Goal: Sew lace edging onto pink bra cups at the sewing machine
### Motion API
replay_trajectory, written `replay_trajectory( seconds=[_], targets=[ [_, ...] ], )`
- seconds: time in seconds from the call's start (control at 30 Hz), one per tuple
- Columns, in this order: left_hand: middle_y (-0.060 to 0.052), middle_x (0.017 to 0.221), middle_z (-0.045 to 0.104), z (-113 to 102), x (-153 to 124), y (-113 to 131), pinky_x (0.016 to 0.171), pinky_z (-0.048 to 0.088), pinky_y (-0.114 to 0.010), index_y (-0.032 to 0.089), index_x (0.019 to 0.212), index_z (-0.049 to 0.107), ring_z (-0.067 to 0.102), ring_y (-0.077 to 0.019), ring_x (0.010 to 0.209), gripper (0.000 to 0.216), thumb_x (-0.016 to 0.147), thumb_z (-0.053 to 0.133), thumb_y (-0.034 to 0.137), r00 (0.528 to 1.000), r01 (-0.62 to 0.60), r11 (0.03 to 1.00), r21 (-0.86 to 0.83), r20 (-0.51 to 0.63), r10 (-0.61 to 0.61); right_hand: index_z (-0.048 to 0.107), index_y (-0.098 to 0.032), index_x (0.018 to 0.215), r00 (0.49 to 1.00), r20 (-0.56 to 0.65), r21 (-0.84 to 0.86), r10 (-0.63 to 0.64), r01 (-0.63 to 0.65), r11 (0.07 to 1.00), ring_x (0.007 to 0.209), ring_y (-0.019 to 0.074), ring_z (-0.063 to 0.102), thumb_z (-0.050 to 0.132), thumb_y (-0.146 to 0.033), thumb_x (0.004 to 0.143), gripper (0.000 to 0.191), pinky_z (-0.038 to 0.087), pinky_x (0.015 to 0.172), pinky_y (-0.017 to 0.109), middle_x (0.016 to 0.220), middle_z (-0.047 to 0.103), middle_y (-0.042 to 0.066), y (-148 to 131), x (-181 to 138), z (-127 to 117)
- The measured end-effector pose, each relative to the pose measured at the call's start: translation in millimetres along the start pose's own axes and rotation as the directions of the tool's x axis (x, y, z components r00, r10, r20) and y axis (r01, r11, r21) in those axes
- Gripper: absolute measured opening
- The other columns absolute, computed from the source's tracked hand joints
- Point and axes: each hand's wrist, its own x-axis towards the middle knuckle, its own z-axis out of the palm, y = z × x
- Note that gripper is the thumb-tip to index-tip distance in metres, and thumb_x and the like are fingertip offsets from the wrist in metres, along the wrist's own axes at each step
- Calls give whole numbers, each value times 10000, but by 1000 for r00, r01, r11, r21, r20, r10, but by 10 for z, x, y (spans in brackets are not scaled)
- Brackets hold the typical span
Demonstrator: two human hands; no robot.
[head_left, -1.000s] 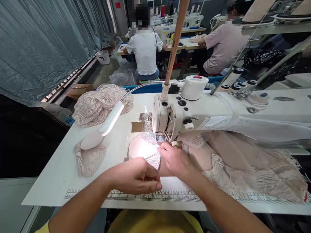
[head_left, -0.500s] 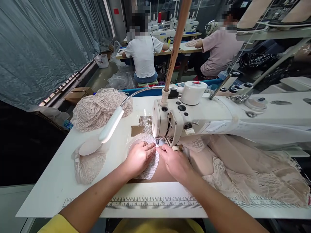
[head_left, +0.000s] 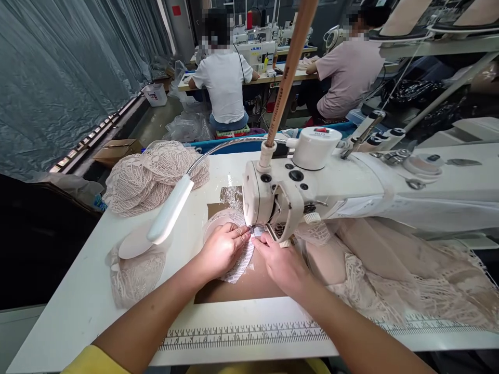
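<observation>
A pale pink lace piece (head_left: 242, 266) with a rounded cup shape lies under the needle end of the white sewing machine (head_left: 255, 192). My left hand (head_left: 224, 252) rests on top of it, fingers together and closed, their tips pressing the lace close to the presser foot (head_left: 257, 230). On the other side of the foot, my right hand (head_left: 283, 262) has its thumb and fingers bent together at the lace's right edge. How much cloth is between those fingertips is partly hidden. Beneath the lace is a brown sheet (head_left: 249, 291) on the white table.
A lace pile (head_left: 152, 176) sits at the back left, with a lace cup piece (head_left: 136, 275) nearer. A bendable lamp (head_left: 171, 208) arches over the left side. Beige lace fabric (head_left: 374, 265) spreads at right. A printed ruler (head_left: 241, 337) lines the front edge. Two people sit at machines beyond.
The lace's lower tip has drawn slightly up toward the needle, and more of the brown sheet shows. Both hands keep nearly the same place at the foot. The view has shifted a little.
</observation>
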Motion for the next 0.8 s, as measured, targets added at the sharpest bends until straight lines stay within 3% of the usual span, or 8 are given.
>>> replay_trajectory(
  seconds=[0.2, 0.37, 0.47, 0.6, 0.8],
  targets=[
    [-134, 1165, 670, 21, 19, -64, 791, 467, -378, 122, 1155, 649, 576, -232, 898, 307, 923, 462, 193, 1000, -14, 1000, -2, -14, 14, 631, -229, 1232, 996, -23, -53, -86, 84, 995, 765, 165, 598, 396, -98, 894, 432, 412, 643, 266, 1062, 661, 83, 28, 4, 44],
    [-138, 1212, 645, 23, 11, -48, 774, 476, -396, 112, 1193, 633, 561, -249, 902, 340, 911, 457, 183, 998, 68, 996, 52, -5, -67, 619, -228, 1250, 988, -86, -67, -129, 123, 990, 718, 156, 590, 433, -82, 862, 455, 402, 593, 250, 1046, 664, 80, 66, -9, 96],
    [-135, 1274, 603, 20, -22, -42, 851, 462, -436, 129, 1252, 592, 538, -284, 1036, 378, 910, 453, 205, 994, 106, 991, 76, -13, -105, 642, -223, 1213, 975, -148, -90, -164, 152, 984, 707, 153, 591, 450, -62, 840, 449, 392, 572, 242, 1000, 676, 67, 90, -18, 136],
    [-115, 1364, 524, 31, -54, -38, 995, 367, -521, 159, 1329, 523, 378, -369, 1282, 430, 921, 424, 256, 990, 140, 982, 124, 5, -141, 647, -219, 1202, 968, -199, -103, -155, 137, 985, 712, 166, 620, 455, -74, 841, 434, 436, 616, 259, 1014, 690, 71, 119, -7, 183],
    [-126, 1388, 490, -143, -125, 102, 984, 355, -564, 168, 1298, 527, 396, -386, 1257, 413, 912, 420, 268, 951, 291, 937, 194, 44, -305, 654, -165, 1179, 948, -252, -55, -196, 188, 981, 834, 206, 664, 381, -129, 905, 389, 503, 723, 303, 1067, 693, 97, 180, 21, 240]
  ],
)
